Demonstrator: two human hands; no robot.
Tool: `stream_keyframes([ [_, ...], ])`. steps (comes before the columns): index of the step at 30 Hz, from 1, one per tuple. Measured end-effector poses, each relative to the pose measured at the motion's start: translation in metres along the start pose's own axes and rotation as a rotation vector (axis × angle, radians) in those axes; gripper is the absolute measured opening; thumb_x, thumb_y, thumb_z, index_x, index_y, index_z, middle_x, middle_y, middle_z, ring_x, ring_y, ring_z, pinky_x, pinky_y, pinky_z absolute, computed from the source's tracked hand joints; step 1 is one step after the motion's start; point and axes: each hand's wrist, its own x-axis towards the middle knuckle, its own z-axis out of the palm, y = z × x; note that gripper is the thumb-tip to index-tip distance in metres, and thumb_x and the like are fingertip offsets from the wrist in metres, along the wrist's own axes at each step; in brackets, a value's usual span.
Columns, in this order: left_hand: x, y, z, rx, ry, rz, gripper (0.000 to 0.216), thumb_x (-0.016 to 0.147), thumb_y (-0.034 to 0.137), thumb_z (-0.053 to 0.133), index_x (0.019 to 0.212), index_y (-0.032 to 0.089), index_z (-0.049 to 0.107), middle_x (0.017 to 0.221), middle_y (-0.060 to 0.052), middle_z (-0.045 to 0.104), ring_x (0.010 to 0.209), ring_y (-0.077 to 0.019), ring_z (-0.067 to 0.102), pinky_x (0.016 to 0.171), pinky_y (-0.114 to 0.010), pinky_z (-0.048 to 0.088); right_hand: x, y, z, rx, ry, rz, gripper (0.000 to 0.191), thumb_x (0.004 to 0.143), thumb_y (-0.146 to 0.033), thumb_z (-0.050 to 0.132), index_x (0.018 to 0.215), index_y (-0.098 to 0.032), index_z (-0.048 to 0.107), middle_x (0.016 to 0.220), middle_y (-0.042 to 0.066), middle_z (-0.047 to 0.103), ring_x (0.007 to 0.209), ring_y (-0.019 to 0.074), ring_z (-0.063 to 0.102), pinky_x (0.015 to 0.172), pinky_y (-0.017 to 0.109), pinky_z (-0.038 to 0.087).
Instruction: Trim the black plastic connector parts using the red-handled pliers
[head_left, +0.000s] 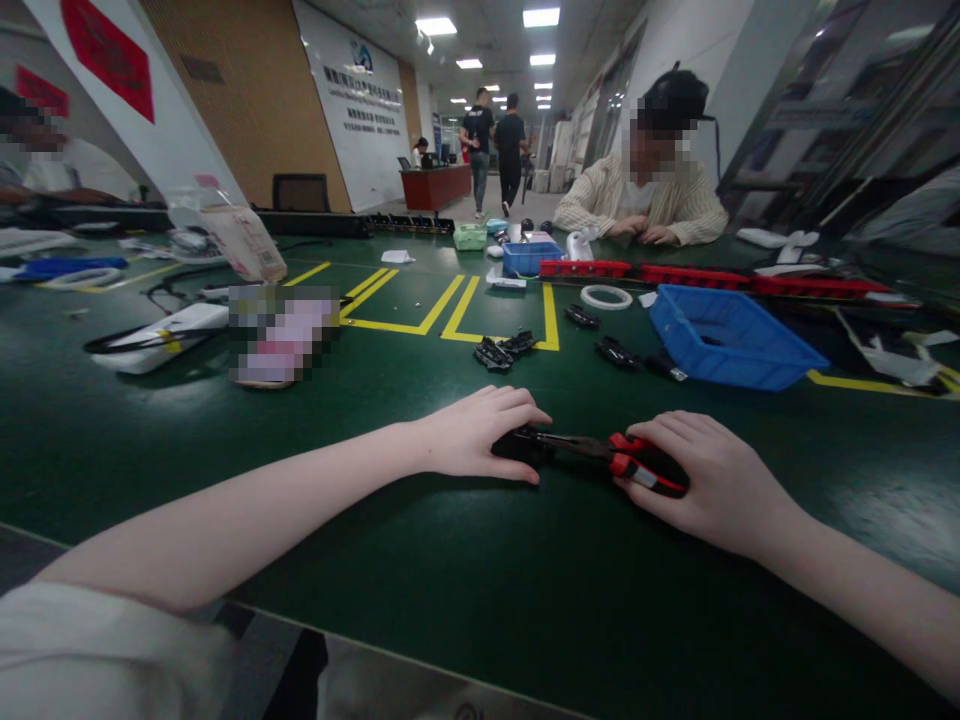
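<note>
My left hand [491, 435] is closed around a small black part [523, 447], pinned low over the green tabletop between thumb and fingers. What kind of part it is cannot be made out. My right hand [694, 480] grips the red and black handles of long-nose pliers [649, 470]. Their metal jaws point left and reach the black part; whether they clamp it is too small to tell. Beyond my hands lie several loose black plastic pieces [493, 353], some between the yellow tape lines and others nearer the blue bin [735, 335].
To the left are a phone [289, 340], a white case with a black strap [169, 338] and a bag-wrapped bottle [244, 240]. A tape ring [606, 297], red strips [697, 277] and a smaller blue bin [525, 260] lie farther back. Opposite sits a person [645, 200].
</note>
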Motion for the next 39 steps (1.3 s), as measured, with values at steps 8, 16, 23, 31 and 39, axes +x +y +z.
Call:
stream_keyframes([
  [8, 0.000, 0.004, 0.002, 0.005, -0.009, -0.071, 0.037, 0.088, 0.044, 0.058, 0.110, 0.015, 0.054, 0.100, -0.005, 0.060, 0.084, -0.0167, 0.059, 0.067, -0.025, 0.044, -0.002, 0.001, 0.001, 0.071, 0.006, 0.044, 0.034, 0.078, -0.040, 0.063, 0.104, -0.019, 0.056, 0.095, 0.008, 0.064, 0.083, 0.0228, 0.061, 0.068, 0.035, 0.051],
  [16, -0.003, 0.003, 0.002, -0.070, 0.022, -0.039, 0.047, 0.090, 0.044, 0.055, 0.126, 0.015, 0.048, 0.110, -0.009, 0.063, 0.087, -0.0180, 0.063, 0.071, -0.026, 0.047, -0.002, 0.003, -0.001, 0.090, 0.196, 0.021, 0.037, 0.081, -0.032, 0.058, 0.114, -0.019, 0.046, 0.104, 0.012, 0.059, 0.096, 0.0287, 0.058, 0.080, 0.044, 0.050],
  [23, 0.000, 0.006, 0.001, -0.202, 0.060, -0.119, 0.059, 0.086, 0.042, 0.061, 0.136, 0.015, 0.043, 0.111, -0.010, 0.062, 0.094, -0.0202, 0.061, 0.075, -0.028, 0.048, 0.004, 0.005, 0.005, 0.074, 0.160, -0.021, 0.034, 0.074, -0.016, 0.053, 0.106, -0.024, 0.044, 0.108, 0.010, 0.056, 0.108, 0.0316, 0.054, 0.096, 0.054, 0.040],
  [31, 0.005, 0.007, 0.004, -0.158, 0.087, -0.166, 0.036, 0.081, 0.048, 0.066, 0.096, 0.015, 0.064, 0.087, -0.002, 0.064, 0.076, -0.0149, 0.059, 0.062, -0.023, 0.040, 0.036, 0.004, 0.014, -0.007, 0.136, -0.124, 0.022, 0.074, -0.017, 0.054, 0.096, -0.019, 0.052, 0.096, 0.011, 0.061, 0.090, 0.0281, 0.056, 0.077, 0.042, 0.045],
  [39, 0.005, 0.007, 0.003, -0.058, 0.075, -0.234, 0.033, 0.082, 0.049, 0.063, 0.081, 0.016, 0.060, 0.076, 0.000, 0.065, 0.065, -0.0138, 0.059, 0.054, -0.021, 0.034, 0.072, -0.003, 0.027, 0.021, 0.105, -0.142, 0.011, 0.073, -0.020, 0.055, 0.084, -0.020, 0.052, 0.087, 0.011, 0.060, 0.090, 0.0286, 0.055, 0.082, 0.043, 0.045],
])
